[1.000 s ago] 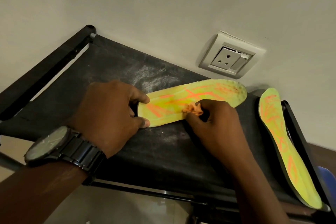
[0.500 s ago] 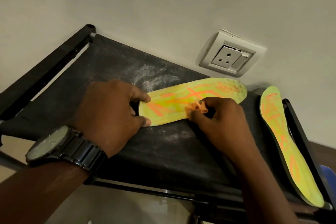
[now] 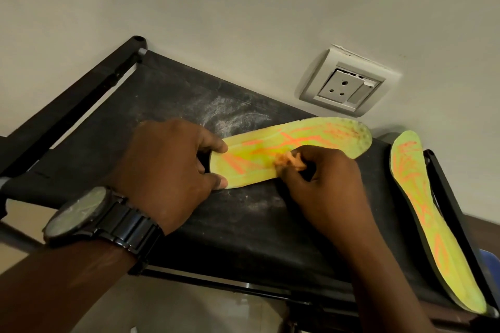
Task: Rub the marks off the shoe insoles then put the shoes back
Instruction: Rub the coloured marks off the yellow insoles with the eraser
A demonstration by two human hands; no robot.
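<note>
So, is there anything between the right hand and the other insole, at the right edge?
Nothing visible: only bare black shelf lies between the right hand and that insole. The hand pinches an orange wad.

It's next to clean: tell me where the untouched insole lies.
In the head view, the untouched insole lies at the right end of the black rack, below and right of the wall socket.
</note>
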